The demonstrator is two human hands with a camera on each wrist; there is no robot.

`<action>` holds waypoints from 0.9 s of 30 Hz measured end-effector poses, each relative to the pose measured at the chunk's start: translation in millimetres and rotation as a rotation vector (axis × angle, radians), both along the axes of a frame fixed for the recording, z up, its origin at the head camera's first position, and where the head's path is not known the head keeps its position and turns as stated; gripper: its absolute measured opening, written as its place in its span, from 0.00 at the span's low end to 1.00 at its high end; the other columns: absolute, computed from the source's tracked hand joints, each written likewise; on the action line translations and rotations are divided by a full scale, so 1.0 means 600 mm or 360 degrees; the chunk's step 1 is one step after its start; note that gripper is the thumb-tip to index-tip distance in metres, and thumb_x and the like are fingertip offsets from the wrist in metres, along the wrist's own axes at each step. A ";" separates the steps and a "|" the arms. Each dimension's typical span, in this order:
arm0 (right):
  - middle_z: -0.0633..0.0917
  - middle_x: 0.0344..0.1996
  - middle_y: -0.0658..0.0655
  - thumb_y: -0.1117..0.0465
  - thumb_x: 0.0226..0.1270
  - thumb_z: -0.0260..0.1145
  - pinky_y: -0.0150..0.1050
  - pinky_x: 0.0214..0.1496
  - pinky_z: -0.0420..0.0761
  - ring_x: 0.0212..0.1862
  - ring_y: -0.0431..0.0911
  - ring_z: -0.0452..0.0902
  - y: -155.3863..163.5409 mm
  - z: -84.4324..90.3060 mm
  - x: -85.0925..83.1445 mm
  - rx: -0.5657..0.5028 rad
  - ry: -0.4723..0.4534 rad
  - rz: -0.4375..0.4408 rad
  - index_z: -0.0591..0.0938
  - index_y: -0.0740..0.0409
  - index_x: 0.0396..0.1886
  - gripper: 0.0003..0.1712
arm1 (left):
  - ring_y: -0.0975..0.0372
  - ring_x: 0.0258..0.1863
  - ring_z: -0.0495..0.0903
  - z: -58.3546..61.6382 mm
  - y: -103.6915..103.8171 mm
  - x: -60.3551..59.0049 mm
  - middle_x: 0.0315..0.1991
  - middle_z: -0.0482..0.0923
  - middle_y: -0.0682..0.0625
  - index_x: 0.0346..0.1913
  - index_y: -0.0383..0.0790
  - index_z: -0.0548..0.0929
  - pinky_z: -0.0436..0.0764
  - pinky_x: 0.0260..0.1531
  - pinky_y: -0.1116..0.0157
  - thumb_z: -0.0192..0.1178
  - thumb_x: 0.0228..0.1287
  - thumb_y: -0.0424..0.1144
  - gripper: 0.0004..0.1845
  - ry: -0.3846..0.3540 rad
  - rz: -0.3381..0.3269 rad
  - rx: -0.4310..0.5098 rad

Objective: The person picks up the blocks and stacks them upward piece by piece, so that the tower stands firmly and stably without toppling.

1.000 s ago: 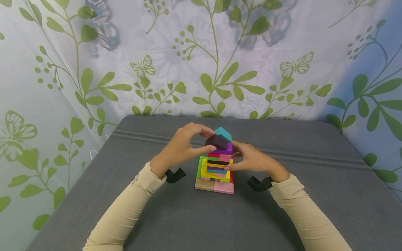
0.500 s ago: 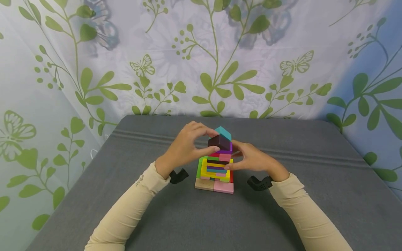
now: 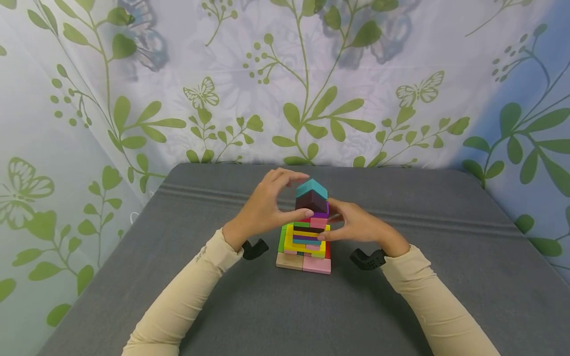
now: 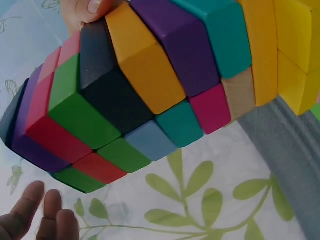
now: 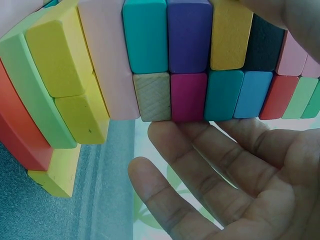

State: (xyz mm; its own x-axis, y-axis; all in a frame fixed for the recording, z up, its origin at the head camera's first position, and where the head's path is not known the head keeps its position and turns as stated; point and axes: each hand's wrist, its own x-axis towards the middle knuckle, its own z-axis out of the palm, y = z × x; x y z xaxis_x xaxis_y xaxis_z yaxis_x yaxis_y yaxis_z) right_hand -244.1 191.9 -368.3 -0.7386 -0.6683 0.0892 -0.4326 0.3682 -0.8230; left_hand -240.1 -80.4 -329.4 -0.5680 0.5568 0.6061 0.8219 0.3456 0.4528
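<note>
Head view: a tower of coloured blocks [image 3: 306,237] stands near the middle of the grey surface [image 3: 401,306]. Left hand [image 3: 262,210] pinches the dark brown block [image 3: 310,201] near the top, under the teal block [image 3: 311,188]. Right hand [image 3: 360,225] rests against the tower's right side, fingers [image 5: 200,190] relaxed and straight.

A home-like play corner: leaf-and-butterfly curtain [image 3: 311,89] behind a grey cloth-covered table [image 3: 445,277].
</note>
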 end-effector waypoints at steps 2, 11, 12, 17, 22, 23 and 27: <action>0.83 0.64 0.65 0.59 0.68 0.80 0.62 0.69 0.79 0.62 0.60 0.82 0.000 0.000 0.001 -0.0003 -0.0001 0.0001 0.69 0.71 0.76 0.44 | 0.50 0.59 0.75 -0.002 0.000 -0.004 0.65 0.81 0.42 0.71 0.35 0.80 0.77 0.60 0.48 0.81 0.61 0.42 0.37 -0.0083 -0.0015 -0.0017; 0.83 0.62 0.64 0.58 0.68 0.80 0.61 0.69 0.79 0.62 0.59 0.82 -0.003 -0.001 0.001 -0.0001 -0.0011 0.0007 0.70 0.70 0.75 0.43 | 0.48 0.61 0.74 -0.007 -0.001 -0.009 0.65 0.83 0.42 0.73 0.35 0.81 0.76 0.61 0.44 0.78 0.65 0.41 0.34 -0.0195 -0.0016 -0.0041; 0.83 0.62 0.64 0.58 0.68 0.80 0.61 0.69 0.79 0.62 0.59 0.82 -0.003 -0.001 0.001 -0.0001 -0.0010 0.0007 0.70 0.70 0.75 0.43 | 0.49 0.61 0.74 -0.006 -0.001 -0.009 0.66 0.83 0.42 0.73 0.35 0.81 0.76 0.61 0.44 0.78 0.65 0.41 0.35 -0.0191 -0.0016 -0.0041; 0.83 0.62 0.64 0.59 0.68 0.80 0.61 0.69 0.79 0.62 0.59 0.82 -0.004 0.000 0.001 -0.0006 -0.0010 0.0008 0.70 0.70 0.75 0.43 | 0.48 0.62 0.74 -0.012 -0.006 -0.014 0.69 0.80 0.40 0.75 0.34 0.77 0.74 0.64 0.42 0.74 0.68 0.46 0.37 -0.0195 -0.0060 0.0001; 0.83 0.63 0.63 0.55 0.67 0.82 0.63 0.69 0.78 0.63 0.59 0.81 0.001 -0.004 0.001 0.0049 0.0016 0.0021 0.69 0.70 0.76 0.47 | 0.43 0.66 0.73 -0.029 -0.019 -0.017 0.73 0.76 0.37 0.82 0.32 0.66 0.70 0.68 0.39 0.51 0.77 0.73 0.51 -0.0240 -0.0063 0.0072; 0.83 0.63 0.63 0.53 0.66 0.82 0.63 0.69 0.78 0.63 0.59 0.81 0.003 -0.005 0.002 0.0078 0.0026 0.0020 0.69 0.70 0.76 0.48 | 0.43 0.67 0.72 -0.033 -0.024 -0.017 0.74 0.74 0.37 0.83 0.31 0.64 0.68 0.68 0.38 0.45 0.77 0.77 0.54 -0.0254 -0.0048 0.0078; 0.80 0.67 0.66 0.52 0.65 0.82 0.67 0.70 0.75 0.67 0.64 0.77 0.021 -0.012 0.007 0.0225 0.0071 -0.0045 0.69 0.70 0.76 0.49 | 0.41 0.72 0.69 -0.053 -0.051 -0.017 0.79 0.68 0.36 0.86 0.32 0.55 0.60 0.72 0.34 0.37 0.75 0.81 0.59 -0.0337 0.0072 0.0038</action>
